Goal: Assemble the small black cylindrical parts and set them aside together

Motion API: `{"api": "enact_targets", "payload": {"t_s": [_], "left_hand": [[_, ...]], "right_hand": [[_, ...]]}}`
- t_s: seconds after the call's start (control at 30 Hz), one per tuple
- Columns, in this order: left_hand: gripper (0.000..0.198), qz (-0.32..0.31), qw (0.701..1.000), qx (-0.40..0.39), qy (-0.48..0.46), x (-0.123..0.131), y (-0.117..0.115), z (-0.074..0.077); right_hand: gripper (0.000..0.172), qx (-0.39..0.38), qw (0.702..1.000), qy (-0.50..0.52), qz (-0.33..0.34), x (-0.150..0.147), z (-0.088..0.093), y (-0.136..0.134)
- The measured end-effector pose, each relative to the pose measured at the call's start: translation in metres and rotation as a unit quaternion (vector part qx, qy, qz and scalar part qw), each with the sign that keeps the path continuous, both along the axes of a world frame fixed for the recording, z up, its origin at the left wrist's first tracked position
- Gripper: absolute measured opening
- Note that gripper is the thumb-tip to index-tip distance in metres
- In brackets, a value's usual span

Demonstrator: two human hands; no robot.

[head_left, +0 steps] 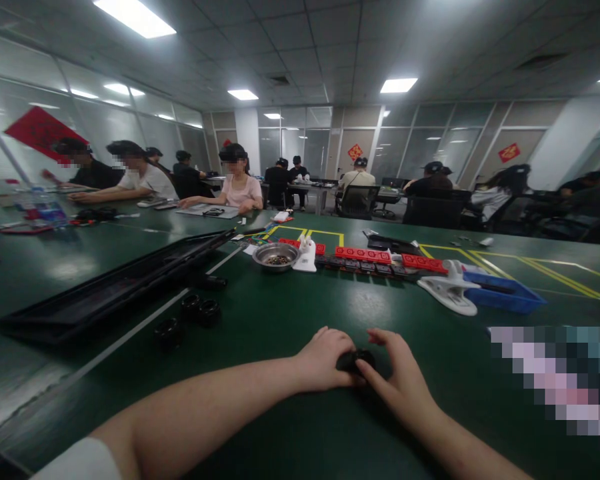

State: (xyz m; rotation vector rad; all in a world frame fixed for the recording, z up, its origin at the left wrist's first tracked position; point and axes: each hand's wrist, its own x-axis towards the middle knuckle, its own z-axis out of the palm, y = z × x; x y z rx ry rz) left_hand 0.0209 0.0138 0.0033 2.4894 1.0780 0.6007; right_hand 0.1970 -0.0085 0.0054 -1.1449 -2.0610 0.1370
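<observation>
Black part [348, 361] held at lower centre of frame, clasped by left hand [327, 358], seemingly for steadiness; right hand [403, 373] spread, thumb laid against part. Small pieces [279, 260] contained by metal bowl [275, 268] at mid-frame, presumably against scattering.

The count comes to one left hand [325, 360], one right hand [403, 377], one held black piece [349, 362], three round black pieces [209, 312], one metal bowl [280, 268], one blue bin [523, 305] and one large black tray [123, 280].
</observation>
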Motion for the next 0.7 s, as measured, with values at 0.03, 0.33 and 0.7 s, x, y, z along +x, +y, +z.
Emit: {"api": "enact_targets", "payload": {"t_s": [0.03,0.33,0.7], "left_hand": [[0.036,0.0,1.0,0.002,0.0,0.0001,0.0001,0.0],[0.04,-0.002,1.0,-0.01,-0.007,0.0003,0.0,-0.0003],[0.036,-0.004,1.0,0.001,0.007,0.0005,0.001,0.0001]], "right_hand": [[0.035,-0.008,1.0,0.0,0.001,-0.0007,0.0002,0.0003],[0.031,-0.002,0.998,-0.002,0.062,-0.0003,0.0058,-0.0054],[0.031,-0.032,0.998,-0.008,0.06,-0.0024,0.0049,-0.0051]]}}
